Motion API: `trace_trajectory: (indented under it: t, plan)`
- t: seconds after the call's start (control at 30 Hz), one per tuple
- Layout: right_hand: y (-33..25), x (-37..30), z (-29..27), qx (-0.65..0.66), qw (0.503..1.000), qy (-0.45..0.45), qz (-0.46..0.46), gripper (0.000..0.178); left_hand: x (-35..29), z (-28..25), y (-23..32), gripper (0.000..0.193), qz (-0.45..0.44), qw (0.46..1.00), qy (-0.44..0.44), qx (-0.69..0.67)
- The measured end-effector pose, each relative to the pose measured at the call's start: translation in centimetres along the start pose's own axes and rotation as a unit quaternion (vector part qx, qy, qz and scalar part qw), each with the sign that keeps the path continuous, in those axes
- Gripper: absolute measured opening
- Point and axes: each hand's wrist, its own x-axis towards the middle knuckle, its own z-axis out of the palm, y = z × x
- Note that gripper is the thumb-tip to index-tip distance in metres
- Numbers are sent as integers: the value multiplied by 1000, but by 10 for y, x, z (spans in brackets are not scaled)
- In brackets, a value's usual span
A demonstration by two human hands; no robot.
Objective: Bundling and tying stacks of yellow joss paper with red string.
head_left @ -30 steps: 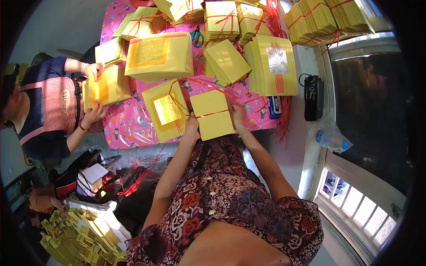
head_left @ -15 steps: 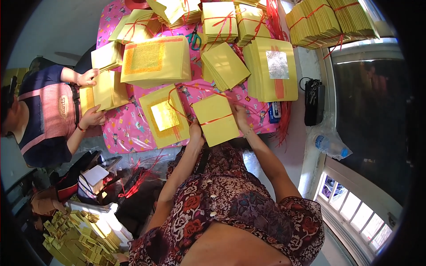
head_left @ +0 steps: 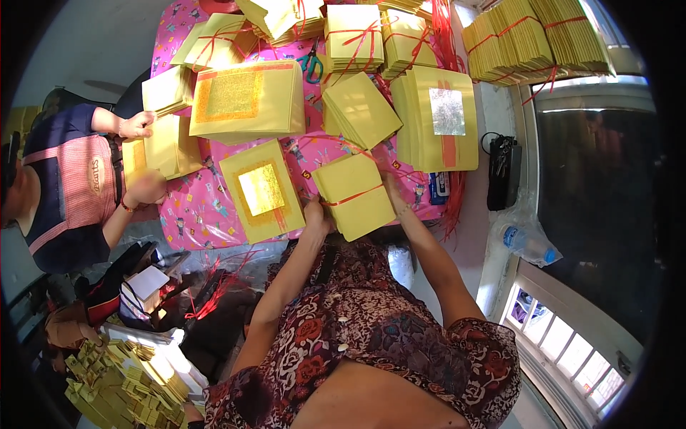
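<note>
A squarish stack of yellow paper (head_left: pixel 351 207) is held at the table's near edge, tilted a little. A red ribbon (head_left: pixel 361 193) runs across its face. My left hand (head_left: pixel 315 216) closes on the stack's left edge, where the ribbon meets it. On the opposite edge is my right hand (head_left: pixel 394 196), gripping it with its fingers partly hidden behind the paper. Left of the stack lies a yellow sheet with a gold foil square (head_left: pixel 261 190). Just beyond it, a fanned pile of plain yellow sheets (head_left: pixel 362 111) rests on the pink patterned tablecloth (head_left: pixel 204 225).
Large yellow paper stacks (head_left: pixel 246 100) stand behind, with ribbon-tied bundles (head_left: pixel 354 37) farther back. Teal-handled scissors (head_left: pixel 310 68) lie among them. At the left, a co-worker's hands (head_left: pixel 146 187) handle yellow paper. Keys (head_left: pixel 504 151) and a plastic bottle (head_left: pixel 529 243) are on the right ledge.
The held stack has shifted slightly right and nearer to me, turning a little. The ribbon strand that lay over the foil sheet has been drawn off it.
</note>
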Motion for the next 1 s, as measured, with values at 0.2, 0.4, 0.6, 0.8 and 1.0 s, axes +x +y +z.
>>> trace_trajectory:
  t: [0.2,0.4,0.6,0.8,1.0]
  plan:
    - [-29,9,10,92,994,-61,-11,41,-9,-2,9,41,-138,978,-39,-153]
    - [-33,-16,-2,183,975,-120,-27,40,-30,-4,7,40,-73,993,-18,-91]
    - [-54,-46,-21,259,951,-160,-56,38,-78,1,32,35,143,972,-145,115]
    - [-116,-69,-37,79,966,-189,-157,32,-119,19,68,27,513,734,-207,395]
    - [-126,-79,-28,58,957,-144,-245,28,-118,15,94,14,617,565,-272,476]
